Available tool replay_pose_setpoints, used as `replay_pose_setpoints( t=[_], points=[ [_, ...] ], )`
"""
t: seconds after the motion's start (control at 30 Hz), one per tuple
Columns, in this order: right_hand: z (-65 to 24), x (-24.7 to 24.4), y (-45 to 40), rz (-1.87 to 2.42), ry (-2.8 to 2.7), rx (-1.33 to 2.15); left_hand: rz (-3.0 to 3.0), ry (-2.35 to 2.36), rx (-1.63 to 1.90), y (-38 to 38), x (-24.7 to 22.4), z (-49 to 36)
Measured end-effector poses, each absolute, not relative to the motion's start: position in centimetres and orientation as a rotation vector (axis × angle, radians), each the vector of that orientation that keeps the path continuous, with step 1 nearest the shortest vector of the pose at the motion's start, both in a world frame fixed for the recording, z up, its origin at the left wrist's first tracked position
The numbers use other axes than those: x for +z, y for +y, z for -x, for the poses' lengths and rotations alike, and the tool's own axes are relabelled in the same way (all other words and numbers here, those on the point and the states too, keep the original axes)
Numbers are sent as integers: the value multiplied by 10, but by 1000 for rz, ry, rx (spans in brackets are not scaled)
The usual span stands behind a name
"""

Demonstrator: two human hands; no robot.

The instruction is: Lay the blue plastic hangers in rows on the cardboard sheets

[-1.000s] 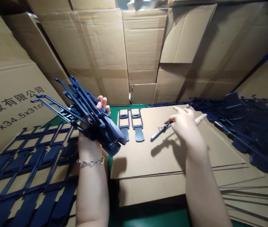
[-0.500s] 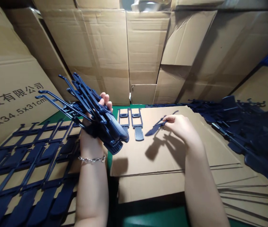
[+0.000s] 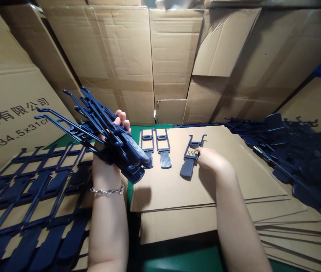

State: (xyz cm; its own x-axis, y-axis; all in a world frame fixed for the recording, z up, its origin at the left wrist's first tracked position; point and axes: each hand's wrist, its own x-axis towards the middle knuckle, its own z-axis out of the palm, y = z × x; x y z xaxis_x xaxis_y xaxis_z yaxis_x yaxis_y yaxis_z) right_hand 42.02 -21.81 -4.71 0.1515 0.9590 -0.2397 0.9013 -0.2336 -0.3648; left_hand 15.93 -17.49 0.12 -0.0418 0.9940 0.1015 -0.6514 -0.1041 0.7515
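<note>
Held up at left of centre, a bundle of several dark blue plastic frames with hooked arms and ribbed paddle ends is wrapped by my left hand; most of its palm is hidden behind them. My right hand has its fingertips closed at the right side rail of a single plastic frame, which lies slanted on or just over the cardboard sheet. Left of it, an upright row holds one plastic frame and another plastic frame, the latter partly covered by the bundle.
Rows of similar frames lie on cardboard at the left. A heap of dark blue parts spreads along the right. Stacked cardboard boxes form a wall behind, and the green table surface shows at the front.
The single frame in my right hand has turned from edge-on to nearly flat over the cardboard, uncovering printed letters. The view has shifted slightly; the left-hand bundle stays held.
</note>
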Motion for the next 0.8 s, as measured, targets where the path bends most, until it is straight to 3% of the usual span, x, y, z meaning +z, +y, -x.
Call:
replay_pose_setpoints(
  t=[0.47,0.8],
  points=[
    [-363,-30,-238,2312,-2246,669,-727,524,1521,-180,3,-160],
    [-360,-30,-235,1922,-2868,409,-640,493,1521,-185,11,-170]
  ],
)
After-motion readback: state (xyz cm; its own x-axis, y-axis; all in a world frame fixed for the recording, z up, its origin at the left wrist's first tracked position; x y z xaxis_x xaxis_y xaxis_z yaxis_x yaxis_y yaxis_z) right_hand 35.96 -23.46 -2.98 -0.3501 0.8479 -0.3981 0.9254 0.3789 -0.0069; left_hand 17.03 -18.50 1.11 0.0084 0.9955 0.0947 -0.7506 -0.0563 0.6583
